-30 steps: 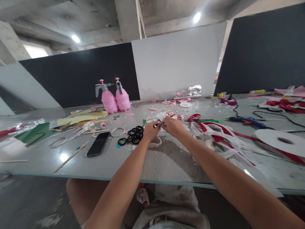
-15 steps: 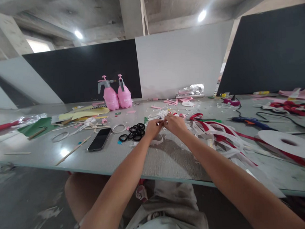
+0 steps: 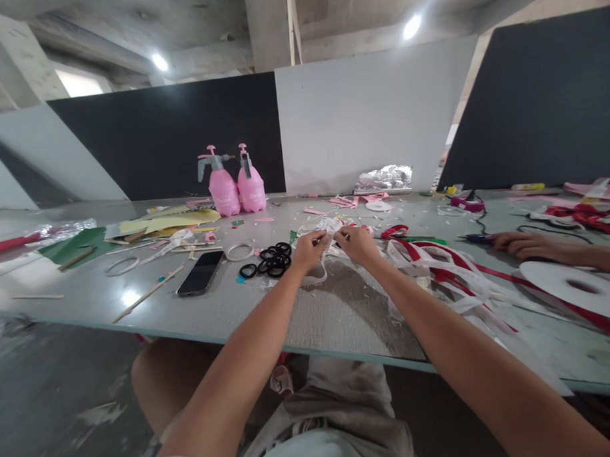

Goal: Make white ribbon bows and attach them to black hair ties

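Observation:
My left hand and my right hand are close together over the middle of the table, fingers pinched. Between them is a bunched white ribbon, gripped at its near side by both hands; the fingertips partly hide it. A pale loop of it hangs down below my left hand onto the table. Just left of my left hand lies a pile of black hair ties. To the right of my right hand, red and white ribbons lie in a loose tangle.
Another person's hand reaches in from the right over a glue gun. A ribbon spool lies nearer. On the left are a phone and wooden sticks; pink spray bottles stand behind.
My hands have drawn slightly apart, showing more of the white ribbon between them. The other person's hand has come in from the right onto the glue gun.

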Demonstrator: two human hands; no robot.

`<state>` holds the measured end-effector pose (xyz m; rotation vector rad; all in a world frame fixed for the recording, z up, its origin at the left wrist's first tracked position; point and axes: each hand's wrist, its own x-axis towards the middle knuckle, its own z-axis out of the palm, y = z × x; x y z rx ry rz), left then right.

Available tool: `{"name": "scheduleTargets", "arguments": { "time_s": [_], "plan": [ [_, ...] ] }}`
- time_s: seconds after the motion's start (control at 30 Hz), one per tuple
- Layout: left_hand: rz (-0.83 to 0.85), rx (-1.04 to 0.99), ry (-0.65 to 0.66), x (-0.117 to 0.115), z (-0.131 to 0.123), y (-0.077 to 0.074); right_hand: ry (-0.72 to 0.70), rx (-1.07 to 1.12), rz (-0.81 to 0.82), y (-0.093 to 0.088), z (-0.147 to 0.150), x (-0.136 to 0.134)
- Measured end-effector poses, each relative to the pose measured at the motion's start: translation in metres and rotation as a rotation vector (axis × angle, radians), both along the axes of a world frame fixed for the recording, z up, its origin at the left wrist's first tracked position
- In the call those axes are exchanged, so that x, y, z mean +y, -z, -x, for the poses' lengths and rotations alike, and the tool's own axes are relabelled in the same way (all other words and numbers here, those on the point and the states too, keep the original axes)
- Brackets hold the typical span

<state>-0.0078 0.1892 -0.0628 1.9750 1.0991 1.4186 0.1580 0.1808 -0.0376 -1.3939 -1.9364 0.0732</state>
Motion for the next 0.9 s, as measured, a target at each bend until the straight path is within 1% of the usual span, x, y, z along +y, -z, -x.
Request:
{"name": "scheduleTargets", "arguments": {
  "time_s": [0.1, 0.27, 0.43, 0.5, 0.63, 0.73, 0.9],
  "plan": [
    [0.001, 0.025, 0.05, -0.003, 0.0, -0.002, -0.052, 0.032, 0.019, 0.002, 0.008, -0.002],
    [-0.043, 0.061, 0.128, -0.006, -0.001, -0.005, -0.055, 0.267, 0.001, 0.009, 0.012, 0.002],
    [-0.017, -0.028, 0.136, -0.003, -0.004, -0.005, -0.086, 0.304, -0.037, 0.01, 0.01, 0.004],
    [-0.012, -0.043, 0.119, 0.0, -0.004, -0.003, -0.093, 0.368, -0.025, 0.01, 0.01, 0.004],
    [0.002, 0.0, 0.088, 0.005, -0.003, 0.002, -0.121, 0.63, 0.051, 0.008, 0.011, 0.004],
    [0.001, 0.02, 0.101, 0.005, -0.002, 0.004, -0.15, 0.839, 0.119, 0.007, 0.012, 0.004],
    [0.064, 0.039, 0.134, -0.002, -0.003, -0.001, -0.187, 1.069, 0.154, 0.006, 0.013, 0.006]
  ]
}}
